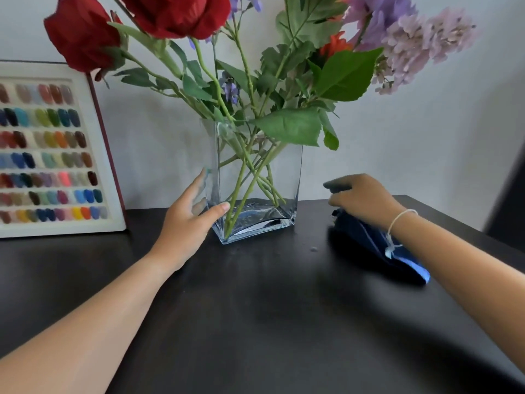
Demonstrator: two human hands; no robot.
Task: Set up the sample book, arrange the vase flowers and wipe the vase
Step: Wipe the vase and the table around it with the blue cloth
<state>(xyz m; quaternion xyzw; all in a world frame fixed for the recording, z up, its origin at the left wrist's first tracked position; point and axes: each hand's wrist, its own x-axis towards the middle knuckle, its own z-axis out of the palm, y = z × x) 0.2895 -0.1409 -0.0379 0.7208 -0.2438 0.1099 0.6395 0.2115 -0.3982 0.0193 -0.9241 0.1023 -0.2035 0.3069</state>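
A clear rectangular glass vase (pixel 279 177) stands on the dark table (pixel 255 322) near the wall, with red roses (pixel 82 32), purple blooms (pixel 420 44) and leafy green stems in it. My left hand (pixel 190 220) grips the vase's lower left corner, thumb on the front face and fingers around the side. My right hand (pixel 360 199) is to the right of the vase, fingers closed on the top of a dark blue cloth (pixel 377 245) that lies on the table. The sample book (pixel 54 149) stands open and upright against the wall at the left, showing rows of coloured swatches.
A pale wall runs behind the table. A dark vertical edge (pixel 508 194) shows at the far right, past the table's corner. A small light speck (pixel 313 249) lies on the tabletop between vase and cloth.
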